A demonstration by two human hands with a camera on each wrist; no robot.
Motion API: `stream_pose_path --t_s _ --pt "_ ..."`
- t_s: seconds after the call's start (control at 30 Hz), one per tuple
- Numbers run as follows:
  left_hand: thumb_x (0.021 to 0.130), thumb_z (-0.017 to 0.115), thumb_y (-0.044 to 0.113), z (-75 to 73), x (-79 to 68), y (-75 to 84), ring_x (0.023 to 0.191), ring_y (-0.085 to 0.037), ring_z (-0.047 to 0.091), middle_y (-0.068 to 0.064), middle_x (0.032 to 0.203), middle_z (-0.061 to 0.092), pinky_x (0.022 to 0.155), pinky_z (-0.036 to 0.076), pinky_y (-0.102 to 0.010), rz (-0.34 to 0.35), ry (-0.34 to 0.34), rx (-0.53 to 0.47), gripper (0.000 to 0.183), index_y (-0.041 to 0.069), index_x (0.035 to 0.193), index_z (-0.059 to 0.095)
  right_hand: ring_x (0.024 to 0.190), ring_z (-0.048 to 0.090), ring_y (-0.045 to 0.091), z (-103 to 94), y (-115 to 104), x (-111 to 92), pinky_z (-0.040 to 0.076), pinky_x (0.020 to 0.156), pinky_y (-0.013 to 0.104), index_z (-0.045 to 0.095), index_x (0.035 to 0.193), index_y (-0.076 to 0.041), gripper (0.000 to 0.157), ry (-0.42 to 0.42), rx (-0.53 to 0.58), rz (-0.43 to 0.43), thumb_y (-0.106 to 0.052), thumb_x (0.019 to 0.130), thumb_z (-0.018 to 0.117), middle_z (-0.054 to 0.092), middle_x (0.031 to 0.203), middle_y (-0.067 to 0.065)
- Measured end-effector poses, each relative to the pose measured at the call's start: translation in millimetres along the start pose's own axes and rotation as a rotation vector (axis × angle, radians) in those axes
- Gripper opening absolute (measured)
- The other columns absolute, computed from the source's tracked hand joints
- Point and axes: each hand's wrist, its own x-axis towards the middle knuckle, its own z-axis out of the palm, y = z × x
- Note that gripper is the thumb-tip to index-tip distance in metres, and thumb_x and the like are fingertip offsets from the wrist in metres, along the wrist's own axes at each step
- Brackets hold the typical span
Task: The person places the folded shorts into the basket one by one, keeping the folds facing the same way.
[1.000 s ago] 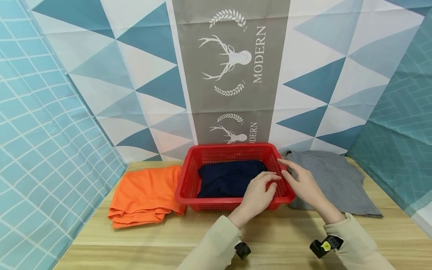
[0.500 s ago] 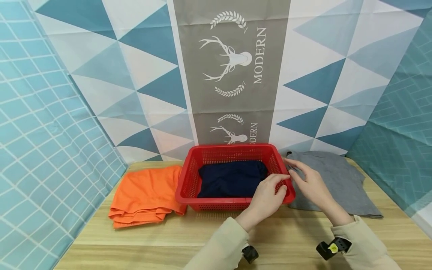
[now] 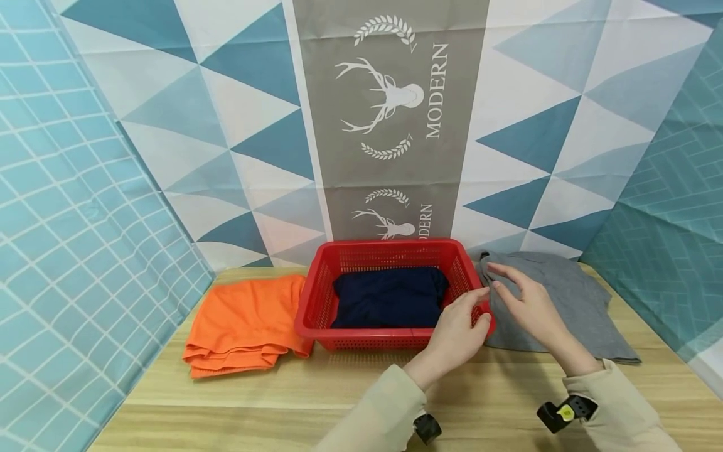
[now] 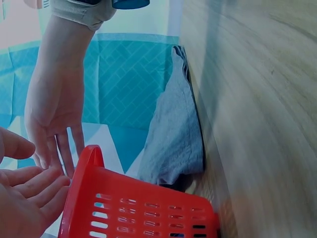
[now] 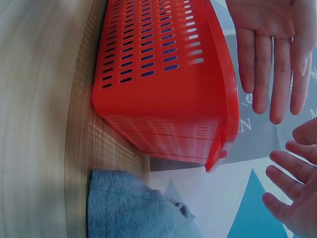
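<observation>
A red plastic basket (image 3: 390,339) stands mid-table with a folded navy cloth (image 3: 390,298) lying in it. Over the basket's front right corner hovers my left hand (image 3: 457,333), fingers extended and holding nothing. Just right of the basket's right rim is my right hand (image 3: 531,311), its fingers slightly bent and nothing in them. The grey cloth (image 3: 570,301) lies flat beneath and behind that hand. In the right wrist view, the left hand (image 5: 270,54) and the right hand (image 5: 297,183) both show beyond the basket's rim, above table height.
Left of the basket lies a folded orange cloth (image 3: 245,326), its edge against the basket. The wooden table (image 3: 271,408) ends at a patterned backdrop (image 3: 390,125) behind, with tiled blue sheets on both sides.
Both hands have shifted to the right, the right one from the basket's rim to over the grey cloth. The basket and cloths stay in place.
</observation>
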Motion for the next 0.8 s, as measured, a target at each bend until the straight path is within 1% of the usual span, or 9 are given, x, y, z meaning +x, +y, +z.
stream_pose_path --t_s 0.07,0.13,0.27,0.4,0.6,0.8 --pt "0.093 0.048 0.021 1.0 0.2 0.3 0.114 -0.004 0.050 0.009 0.128 0.051 0.090 0.044 -0.023 -0.003 -0.004 -0.005 0.041 0.021 0.134 0.043 0.114 0.046 0.038 -0.9 1 0 0.044 0.070 0.045 0.047 0.131 -0.006 0.040 0.003 0.000 -0.001 -0.020 0.094 0.048 0.051 0.127 0.021" --pt "0.093 0.048 0.021 1.7 0.2 0.5 0.114 -0.004 0.050 0.009 0.129 0.050 0.090 0.044 -0.023 -0.005 -0.010 -0.013 0.042 0.021 0.135 0.042 0.115 0.046 0.039 -2.3 3 -1 0.043 0.074 0.050 0.046 0.131 -0.005 0.040 0.006 -0.006 -0.002 -0.021 0.095 0.047 0.050 0.127 0.021" --pt "0.094 0.048 0.023 2.6 0.5 0.9 0.115 -0.004 0.049 0.009 0.130 0.049 0.090 0.044 -0.023 -0.009 -0.028 -0.028 0.043 0.022 0.136 0.040 0.115 0.045 0.040 -4.9 6 -2 0.043 0.076 0.053 0.045 0.131 -0.004 0.040 0.006 -0.007 0.004 -0.020 0.095 0.046 0.049 0.129 0.021" --pt "0.093 0.048 0.025 5.1 1.7 1.8 0.116 -0.004 0.048 0.008 0.132 0.047 0.091 0.043 -0.023 -0.001 -0.050 -0.012 0.044 0.020 0.137 0.039 0.115 0.044 0.042 -7.9 7 -4 0.041 0.078 0.058 0.045 0.132 -0.003 0.040 0.006 -0.010 0.009 -0.018 0.095 0.047 0.048 0.129 0.023" --pt "0.093 0.048 0.027 13.8 0.9 7.4 0.122 -0.007 0.044 0.007 0.136 0.042 0.095 0.042 -0.026 -0.004 -0.102 0.050 0.046 0.018 0.137 0.039 0.116 0.043 0.043 -12.3 11 -7 0.039 0.080 0.059 0.045 0.131 -0.002 0.040 0.015 -0.024 0.008 -0.020 0.096 0.045 0.047 0.129 0.024" --pt "0.093 0.047 0.031 20.8 0.7 8.1 0.120 -0.007 0.045 0.007 0.139 0.039 0.094 0.042 -0.024 -0.023 -0.125 0.061 0.048 0.016 0.138 0.038 0.114 0.045 0.043 -15.3 16 -8 0.040 0.078 0.056 0.043 0.132 0.000 0.042 0.031 -0.049 0.005 -0.021 0.096 0.044 0.048 0.128 0.024"
